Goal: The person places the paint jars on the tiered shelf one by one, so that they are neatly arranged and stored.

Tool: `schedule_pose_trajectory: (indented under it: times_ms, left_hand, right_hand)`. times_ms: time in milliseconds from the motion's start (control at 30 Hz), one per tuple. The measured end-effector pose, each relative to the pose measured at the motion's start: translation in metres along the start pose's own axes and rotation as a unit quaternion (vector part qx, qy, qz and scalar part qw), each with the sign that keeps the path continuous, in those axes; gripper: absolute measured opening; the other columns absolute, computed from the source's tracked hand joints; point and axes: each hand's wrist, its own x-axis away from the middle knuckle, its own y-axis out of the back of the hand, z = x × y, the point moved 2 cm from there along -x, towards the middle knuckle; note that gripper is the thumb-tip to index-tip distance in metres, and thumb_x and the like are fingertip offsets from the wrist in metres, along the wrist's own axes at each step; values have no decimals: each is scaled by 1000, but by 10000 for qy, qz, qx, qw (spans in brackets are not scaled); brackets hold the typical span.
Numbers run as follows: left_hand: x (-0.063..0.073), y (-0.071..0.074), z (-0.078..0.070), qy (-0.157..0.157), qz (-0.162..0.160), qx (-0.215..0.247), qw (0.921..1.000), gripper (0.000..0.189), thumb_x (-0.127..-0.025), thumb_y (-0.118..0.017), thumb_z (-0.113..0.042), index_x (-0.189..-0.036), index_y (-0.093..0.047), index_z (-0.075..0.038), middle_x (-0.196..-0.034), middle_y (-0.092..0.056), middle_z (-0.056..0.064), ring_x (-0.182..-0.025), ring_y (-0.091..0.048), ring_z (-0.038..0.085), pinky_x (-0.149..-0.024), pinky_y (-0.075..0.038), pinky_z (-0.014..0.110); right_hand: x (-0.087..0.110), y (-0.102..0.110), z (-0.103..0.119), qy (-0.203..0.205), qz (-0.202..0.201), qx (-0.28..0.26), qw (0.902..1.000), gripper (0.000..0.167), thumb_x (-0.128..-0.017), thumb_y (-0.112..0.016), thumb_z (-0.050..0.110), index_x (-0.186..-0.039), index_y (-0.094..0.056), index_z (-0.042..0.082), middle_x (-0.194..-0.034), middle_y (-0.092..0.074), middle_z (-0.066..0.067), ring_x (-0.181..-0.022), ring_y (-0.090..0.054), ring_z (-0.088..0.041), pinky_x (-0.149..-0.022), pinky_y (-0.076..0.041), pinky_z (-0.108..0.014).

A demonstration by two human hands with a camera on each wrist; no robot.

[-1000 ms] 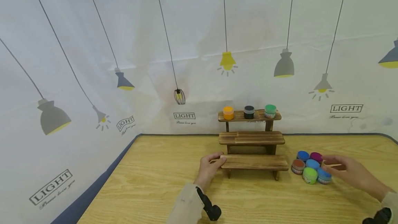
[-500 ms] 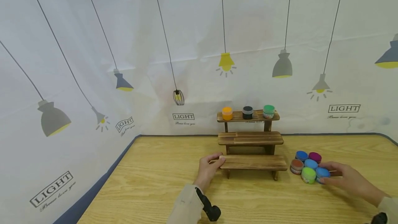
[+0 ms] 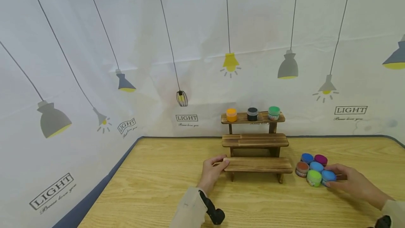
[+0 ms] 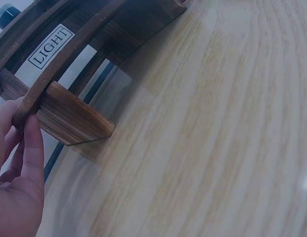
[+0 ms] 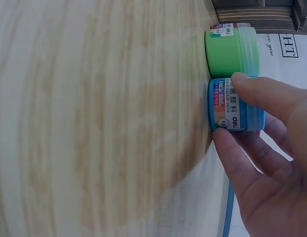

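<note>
My left hand (image 3: 211, 172) pinches the left end of the lowest step of a three-tier wooden display stand (image 3: 257, 164). The left wrist view shows that thumb and fingertips on the plank's edge. Over at the right, my right hand (image 3: 351, 182) holds a blue paint jar (image 3: 329, 176) between thumb and fingers; the jar (image 5: 226, 106) still stands on the table. It is the near right one of a cluster with a lime green jar (image 3: 314, 178), a brown jar (image 3: 302, 169), a light blue jar (image 3: 316, 166), a dark blue jar (image 3: 307, 158) and a purple jar (image 3: 321, 159).
An orange jar (image 3: 231, 115), a black jar (image 3: 252, 114) and a green jar (image 3: 274, 113) stand on the stand's top tier. Behind the wood-grain table (image 3: 164, 189) hangs a white backdrop (image 3: 202, 80) printed with lamps.
My right hand has come down around the near right blue jar, its thumb now at the jar's near side. The left hand keeps its hold on the stand.
</note>
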Motion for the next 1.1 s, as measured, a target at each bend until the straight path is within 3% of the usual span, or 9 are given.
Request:
schedule_pose_trajectory:
  times_ms: [133, 333, 533, 633, 767, 1000, 1100]
  left_hand:
    - [0, 0, -2, 15, 0, 14, 10000, 33, -80, -66, -11, -109, -62, 4, -101, -60, 11, -77, -58, 12, -65, -51, 27]
    - [9, -1, -17, -3, 11, -34, 10000, 32, -81, -64, -6, -109, -60, 8, -101, -59, 14, -76, -57, 12, -65, -51, 27]
    - [20, -2, -29, -46, -3, -8, 10000, 31, -81, -63, -5, -108, -60, 8, -100, -60, 14, -76, -57, 11, -66, -51, 27]
    - [20, -2, -30, -39, 13, 33, 10000, 30, -81, -63, -5, -108, -60, 8, -99, -59, 13, -76, -57, 11, -67, -51, 26]
    - [17, -2, -27, 27, 20, 45, 10000, 30, -82, -63, -5, -109, -60, 8, -100, -59, 14, -76, -57, 11, -67, -51, 26]
    - [4, -1, -7, 82, 35, 72, 9999, 32, -80, -65, -8, -109, -61, 5, -103, -58, 12, -76, -57, 11, -66, -51, 26]
    - [2, -1, -3, 80, 26, 54, 10000, 32, -80, -66, -11, -109, -62, 3, -103, -59, 11, -77, -57, 12, -66, -51, 26]
  right_hand:
    - [0, 0, 0, -86, -40, 10, 10000, 51, -79, -67, 21, -111, -48, -14, -103, -56, -22, -78, -49, 5, -66, -47, -20]
    - [0, 1, 1, -290, 59, -40, 9996, 53, -80, -66, 22, -112, -46, -15, -104, -55, -22, -85, -56, -19, -68, -49, -28]
    - [1, 1, 3, -186, 20, 14, 9998, 50, -80, -67, 22, -110, -48, -13, -103, -55, -21, -81, -52, -3, -67, -47, -23]
    - [2, 2, 4, -213, 67, 14, 9998, 50, -81, -65, 23, -111, -47, -13, -104, -54, -22, -86, -56, -15, -69, -49, -29]
    - [3, 4, 5, -288, 99, 23, 9995, 55, -81, -65, 27, -113, -46, -14, -104, -53, -24, -92, -54, -35, -73, -49, -41]
    - [9, 11, 13, -255, -331, 308, 9987, 53, -81, -64, 28, -113, -49, -11, -101, -56, -18, -86, -56, -27, -68, -50, -37]
    - [11, 14, 20, -220, -432, 372, 9981, 54, -82, -63, 29, -114, -48, -12, -102, -56, -21, -86, -56, -30, -68, -50, -39]
